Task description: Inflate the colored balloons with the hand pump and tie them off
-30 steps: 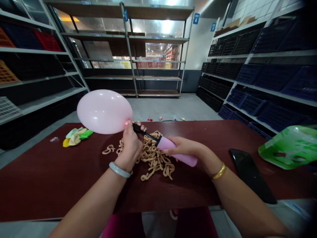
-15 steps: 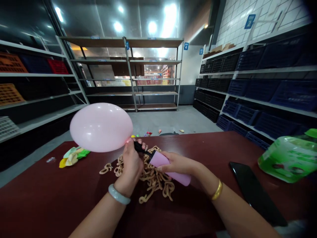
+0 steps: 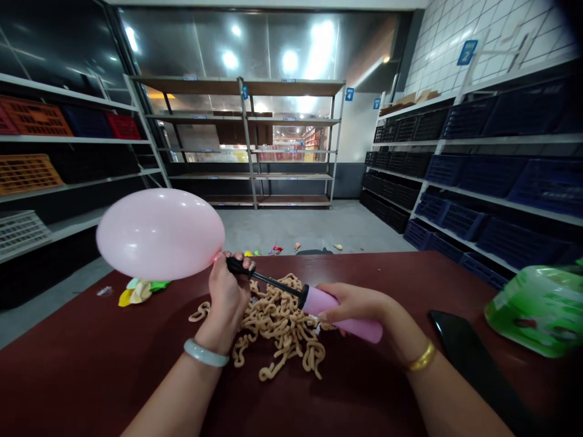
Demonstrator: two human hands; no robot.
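Observation:
A large inflated pink balloon (image 3: 159, 233) sits on the nozzle end of a hand pump (image 3: 344, 311) with a pink barrel and black handle. My left hand (image 3: 229, 297) is closed around the black handle, its fingers pinching the balloon's neck there. Around the pink barrel, my right hand (image 3: 353, 302) is wrapped. Between the two hands the pump's dark rod shows, drawn out of the barrel. Under the pump lies a heap of tan, twisted, rope-like pieces (image 3: 277, 321) on the dark red table (image 3: 150, 370).
Deflated balloons (image 3: 136, 292) in yellow and green lie at the table's left. On the right are a black phone-like slab (image 3: 473, 358) and a green liquid jug (image 3: 537, 309). Small coloured bits lie on the floor beyond; shelves with blue crates (image 3: 492, 176) line the right wall.
My hands have moved apart, drawing the pump's rod out of the barrel. The balloon has shifted left with my left hand and looks slightly bigger. The camera view has tilted a little.

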